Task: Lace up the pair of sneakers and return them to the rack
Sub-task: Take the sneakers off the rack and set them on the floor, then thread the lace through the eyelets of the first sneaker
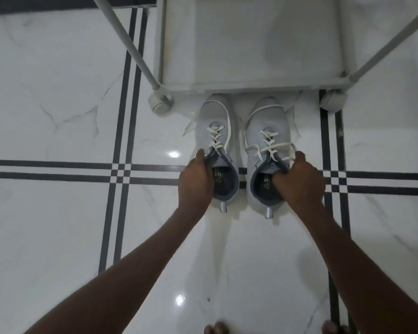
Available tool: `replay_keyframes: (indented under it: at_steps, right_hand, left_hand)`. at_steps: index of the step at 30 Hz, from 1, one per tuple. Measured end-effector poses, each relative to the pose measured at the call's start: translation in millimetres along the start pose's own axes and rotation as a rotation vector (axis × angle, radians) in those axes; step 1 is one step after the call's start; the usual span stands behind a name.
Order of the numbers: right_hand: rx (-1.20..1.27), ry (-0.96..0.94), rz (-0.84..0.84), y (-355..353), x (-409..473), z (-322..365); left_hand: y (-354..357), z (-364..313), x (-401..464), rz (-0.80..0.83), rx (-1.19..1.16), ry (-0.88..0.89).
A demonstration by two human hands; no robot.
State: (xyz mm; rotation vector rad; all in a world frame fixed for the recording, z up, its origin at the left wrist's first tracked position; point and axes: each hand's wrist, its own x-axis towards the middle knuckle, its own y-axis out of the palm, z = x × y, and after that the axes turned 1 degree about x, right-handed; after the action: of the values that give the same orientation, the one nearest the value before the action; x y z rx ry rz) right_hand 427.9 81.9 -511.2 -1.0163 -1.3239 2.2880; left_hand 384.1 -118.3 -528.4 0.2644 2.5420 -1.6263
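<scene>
Two pale grey sneakers stand side by side on the floor, toes toward the rack. My left hand grips the left sneaker at its collar, thumb on the tongue. My right hand grips the right sneaker at the opening, fingers inside by the tongue. Both shoes have white laces crossed through the eyelets, with loose ends trailing over the toes and onto the floor. The white rack stands just beyond the toes, its lowest shelf bare.
The floor is glossy white marble tile with black stripe borders. The rack rests on round casters at its front corners, and slanted rack poles rise at left and right. My toes show at the bottom edge.
</scene>
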Motion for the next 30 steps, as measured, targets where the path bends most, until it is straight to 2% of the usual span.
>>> replay_keyframes:
  at_steps: [4,7,10,12,13,15,18,20,26,30]
  right_hand:
    - [0.158,0.064,-0.100,-8.7,-3.3,31.7]
    - [0.203,-0.037,-0.258,-8.1,-10.3,57.8]
    - [0.150,-0.109,-0.397,-0.2,-19.9,76.2]
    - [0.150,-0.209,-0.437,9.7,-26.3,85.9]
    - [0.185,-0.294,-0.389,18.6,-27.7,90.7]
    - [0.273,-0.467,-0.153,37.6,-30.6,103.2]
    - [0.239,-0.653,0.137,57.4,-35.7,121.6]
    - [0.181,-0.679,0.167,64.4,-34.7,128.5]
    - [0.034,-0.632,0.067,61.7,-27.2,131.4]
    - [-0.033,-0.574,0.097,47.2,-19.5,128.6]
  left_hand:
    - [-5.8,11.2,-2.3,-0.009,0.003,0.013]
    - [-11.6,26.7,-1.2,-0.018,-0.010,-0.001]
    - [-14.8,45.6,-3.4,-0.023,-0.027,-0.049]
    - [-18.1,56.8,-4.9,-0.033,-0.035,-0.061]
    - [-19.0,62.9,-5.7,-0.043,-0.037,-0.049]
    - [-23.6,73.0,-7.5,-0.044,-0.047,-0.028]
    - [-32.7,85.4,-9.5,-0.033,-0.032,-0.032]
    - [-37.9,92.4,-7.6,-0.029,0.001,0.005]
    - [-57.4,111.3,10.0,-0.028,0.056,0.146]
    - [-70.3,109.8,17.7,0.108,-0.053,0.063]
